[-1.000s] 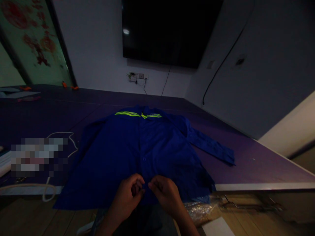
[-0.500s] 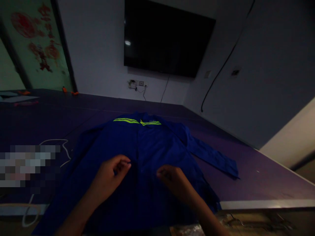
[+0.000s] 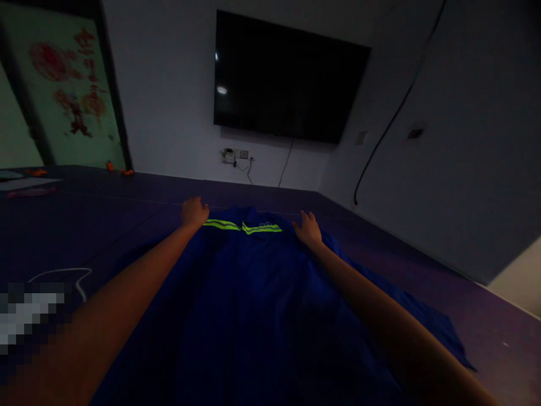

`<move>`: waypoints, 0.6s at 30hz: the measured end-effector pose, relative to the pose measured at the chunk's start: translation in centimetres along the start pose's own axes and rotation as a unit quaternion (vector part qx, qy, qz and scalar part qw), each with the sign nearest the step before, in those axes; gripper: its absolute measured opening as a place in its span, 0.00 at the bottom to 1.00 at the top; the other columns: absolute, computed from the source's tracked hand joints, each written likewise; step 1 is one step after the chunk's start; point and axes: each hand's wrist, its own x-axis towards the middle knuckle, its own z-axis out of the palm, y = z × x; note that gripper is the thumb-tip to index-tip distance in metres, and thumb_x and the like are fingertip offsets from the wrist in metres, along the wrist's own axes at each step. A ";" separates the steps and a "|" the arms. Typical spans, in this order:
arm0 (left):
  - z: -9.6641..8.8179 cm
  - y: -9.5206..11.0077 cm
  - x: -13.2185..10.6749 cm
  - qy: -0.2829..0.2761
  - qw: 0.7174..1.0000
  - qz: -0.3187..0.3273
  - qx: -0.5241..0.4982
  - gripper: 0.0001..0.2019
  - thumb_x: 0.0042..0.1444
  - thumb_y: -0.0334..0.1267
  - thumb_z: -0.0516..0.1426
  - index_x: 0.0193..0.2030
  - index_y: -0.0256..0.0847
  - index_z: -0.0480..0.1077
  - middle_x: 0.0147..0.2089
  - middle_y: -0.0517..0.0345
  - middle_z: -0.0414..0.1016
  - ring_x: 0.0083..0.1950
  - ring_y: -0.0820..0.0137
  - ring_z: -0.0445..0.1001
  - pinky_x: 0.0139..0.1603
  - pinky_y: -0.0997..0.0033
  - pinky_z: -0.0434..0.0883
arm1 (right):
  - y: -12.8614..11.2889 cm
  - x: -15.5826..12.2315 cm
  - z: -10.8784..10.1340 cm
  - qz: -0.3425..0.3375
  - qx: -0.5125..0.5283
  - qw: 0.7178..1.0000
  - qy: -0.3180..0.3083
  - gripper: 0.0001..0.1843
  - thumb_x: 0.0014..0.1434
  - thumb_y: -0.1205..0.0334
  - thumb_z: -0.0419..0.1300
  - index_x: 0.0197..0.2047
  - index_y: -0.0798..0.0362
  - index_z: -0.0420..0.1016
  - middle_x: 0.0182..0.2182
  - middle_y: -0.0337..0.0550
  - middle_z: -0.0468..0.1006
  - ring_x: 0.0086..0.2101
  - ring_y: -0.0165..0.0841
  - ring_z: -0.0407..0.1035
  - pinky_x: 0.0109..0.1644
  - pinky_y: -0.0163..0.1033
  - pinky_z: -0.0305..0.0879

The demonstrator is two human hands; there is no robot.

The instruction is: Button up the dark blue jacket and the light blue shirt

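Jacket (image 3: 253, 293): blue, lay front up on the purple platform (image 3: 414, 270); collar end pointed to the wall with the screen (image 3: 287, 79), near end ran out of view.
Chest stripes (image 3: 222, 225): yellow-green, two lengths meeting near the front placket, slightly out of line there.
Left hand (image 3: 195, 212): stretched forward to the shoulder, just beside the outer end of one stripe. Fingers bent downward; too dark to tell whether they pinched cloth.
Right hand (image 3: 310, 228): over the opposite shoulder, beyond the other stripe. Fingers a little spread, thumb apart, nothing seen between them; contact with the cloth unclear.
Right-side sleeve (image 3: 435, 324): lay outstretched across the platform, partly behind the right forearm.
Left-side sleeve: mostly behind the left forearm; lie not clear.
Progress: body judged largely laid out, chest fairly flat. No fold showed across it. Shoulders looked like the part being attended to; the outstretched sleeve lay outside the body, apart from both hands.
Left flank: white cord (image 3: 63, 269) beside a pixelated item (image 3: 29, 316), contents unreadable.
Far edge: small orange objects (image 3: 127, 172) near the glass door (image 3: 76, 96).
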 end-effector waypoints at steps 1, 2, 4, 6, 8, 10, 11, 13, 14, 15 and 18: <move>0.9 -0.9 0.7 -0.030 0.999 0.010 0.031 0.21 0.55 0.38 0.47 0.54 0.30 0.63 0.55 0.38 0.65 0.59 0.56 0.60 0.56 0.59 0.59 | 0.1 1.3 0.6 0.010 -0.015 1.000 -0.013 0.31 0.60 0.55 0.49 0.64 0.58 0.48 0.61 0.58 0.50 0.57 0.46 0.53 0.55 0.44 0.56; 1.8 -1.9 1.4 -0.046 0.998 0.012 0.038 0.20 0.54 0.38 0.48 0.52 0.31 0.65 0.54 0.38 0.66 0.59 0.55 0.60 0.56 0.59 0.59 | 0.0 2.6 1.3 0.016 -0.029 0.999 -0.030 0.31 0.60 0.54 0.48 0.64 0.58 0.48 0.61 0.58 0.51 0.57 0.45 0.53 0.56 0.44 0.55; 3.5 -3.9 2.6 -0.062 0.997 0.011 0.040 0.18 0.54 0.36 0.48 0.49 0.33 0.67 0.54 0.40 0.67 0.59 0.56 0.61 0.56 0.61 0.59 | -0.2 4.7 2.9 0.015 -0.053 0.996 -0.064 0.31 0.61 0.53 0.48 0.63 0.58 0.49 0.60 0.56 0.54 0.58 0.43 0.52 0.56 0.42 0.54; 5.2 -5.6 3.8 -0.080 0.996 -0.003 0.035 0.17 0.54 0.36 0.47 0.48 0.34 0.68 0.53 0.41 0.69 0.57 0.58 0.63 0.54 0.63 0.61 | -0.7 6.4 4.4 0.011 -0.064 0.994 -0.082 0.31 0.60 0.52 0.49 0.63 0.58 0.51 0.59 0.56 0.57 0.58 0.42 0.53 0.57 0.42 0.53; 6.9 -7.0 4.8 -0.099 0.994 -0.028 0.026 0.18 0.56 0.37 0.46 0.49 0.33 0.67 0.53 0.41 0.69 0.56 0.60 0.66 0.52 0.66 0.63 | -1.3 7.7 5.9 0.017 -0.068 0.994 -0.085 0.31 0.59 0.51 0.50 0.62 0.57 0.53 0.58 0.56 0.59 0.57 0.42 0.53 0.57 0.44 0.52; 8.4 -7.9 5.6 -0.114 0.992 -0.055 0.013 0.19 0.57 0.37 0.45 0.51 0.32 0.66 0.54 0.41 0.68 0.56 0.62 0.66 0.51 0.69 0.64 | -1.8 8.6 7.1 0.030 -0.075 0.993 -0.086 0.32 0.58 0.50 0.51 0.62 0.55 0.52 0.58 0.56 0.60 0.57 0.43 0.54 0.57 0.47 0.51; 9.1 -8.2 6.0 -0.119 0.991 -0.069 0.006 0.19 0.57 0.36 0.45 0.52 0.32 0.65 0.55 0.41 0.67 0.57 0.63 0.66 0.51 0.70 0.64 | -2.0 9.0 7.7 0.037 -0.078 0.992 -0.086 0.33 0.57 0.50 0.51 0.63 0.54 0.52 0.57 0.56 0.61 0.56 0.43 0.55 0.56 0.49 0.52; 10.2 -8.7 6.7 -0.129 0.987 -0.099 -0.008 0.19 0.57 0.37 0.45 0.52 0.32 0.65 0.55 0.41 0.67 0.56 0.64 0.66 0.48 0.71 0.66 | -2.3 9.4 8.6 0.051 -0.086 0.991 -0.089 0.32 0.56 0.52 0.53 0.62 0.54 0.53 0.55 0.56 0.64 0.54 0.44 0.58 0.54 0.50 0.54; 10.5 -8.9 7.1 -0.136 0.984 -0.115 -0.015 0.19 0.57 0.38 0.46 0.51 0.32 0.66 0.53 0.41 0.69 0.54 0.64 0.68 0.45 0.71 0.67 | -2.3 9.6 8.9 0.058 -0.090 0.990 -0.090 0.30 0.56 0.54 0.54 0.60 0.54 0.56 0.53 0.56 0.67 0.53 0.43 0.61 0.52 0.49 0.56; 10.7 -9.1 7.4 -0.146 0.981 -0.130 -0.022 0.18 0.56 0.39 0.48 0.49 0.32 0.67 0.50 0.41 0.71 0.50 0.63 0.71 0.41 0.71 0.68 | -2.3 9.6 9.2 0.064 -0.094 0.989 -0.091 0.27 0.56 0.57 0.54 0.58 0.55 0.61 0.50 0.56 0.69 0.51 0.43 0.63 0.50 0.47 0.58; 10.5 -9.5 8.5 -0.185 0.969 -0.157 -0.041 0.13 0.49 0.41 0.55 0.36 0.33 0.72 0.36 0.44 0.76 0.36 0.62 0.75 0.30 0.71 0.68 | -1.9 9.6 9.3 0.074 -0.106 0.988 -0.084 0.17 0.57 0.63 0.53 0.49 0.59 0.71 0.45 0.58 0.73 0.46 0.42 0.67 0.47 0.44 0.60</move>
